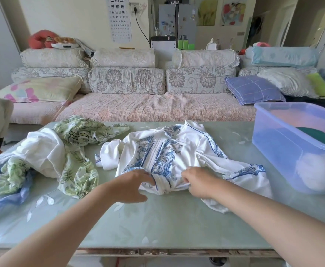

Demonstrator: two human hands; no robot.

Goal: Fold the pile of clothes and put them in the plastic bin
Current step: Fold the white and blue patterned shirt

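Smoothing stage, by the look of it, ahead of the first fold on the white shirt with blue print [169, 149], laid front-up mid-table [157, 224], collar far, hem near, one sleeve trailing right toward the plastic bin [273, 151]. Gripping the bunched near hem with both: left hand [132, 185] curled on the left part of the hem, right hand [198, 183] closed on a gather of cloth just beside it. Probably early in the task, with a heap of unfolded clothes [61, 151] at the left and only a dark green piece [319, 135] and a white piece [315, 170] showing in the bin. To do it well: draw the hem nearward and apart, flattening the puckers along the front placket; then lay both sleeves inward across the body before folding hem to collar. Worth minding: thin cloth likely to slide on the glossy top, and the crumpled sleeve end under the right wrist.
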